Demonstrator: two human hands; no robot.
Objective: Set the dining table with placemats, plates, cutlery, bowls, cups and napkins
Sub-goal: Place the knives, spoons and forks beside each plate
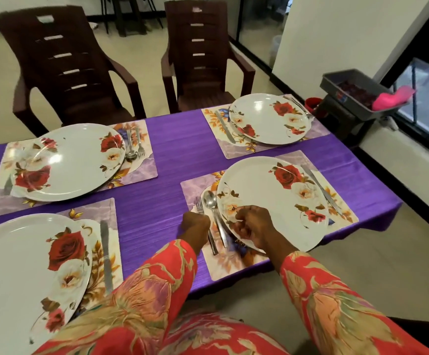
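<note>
Four floral placemats on the purple tablecloth point(167, 160) each carry a white rose-patterned plate. The near-right plate point(272, 201) lies on its placemat point(233, 265), with a fork point(199, 204) and a spoon point(210, 199) to its left and a knife point(321, 188) to its right. My left hand point(195, 224) is curled over the fork's handle. My right hand point(253, 226) grips the plate's near-left rim, right beside the spoon's handle. The other plates are near left point(16, 265), far left point(67, 162) and far right point(267, 119), each with cutlery beside it.
Two brown plastic chairs point(67, 67) point(200, 55) stand at the table's far side. A grey tray point(357, 85) with a pink cloth point(392, 97) sits on a dark stool off the table's right end, next to a wall and a barred window point(426, 98).
</note>
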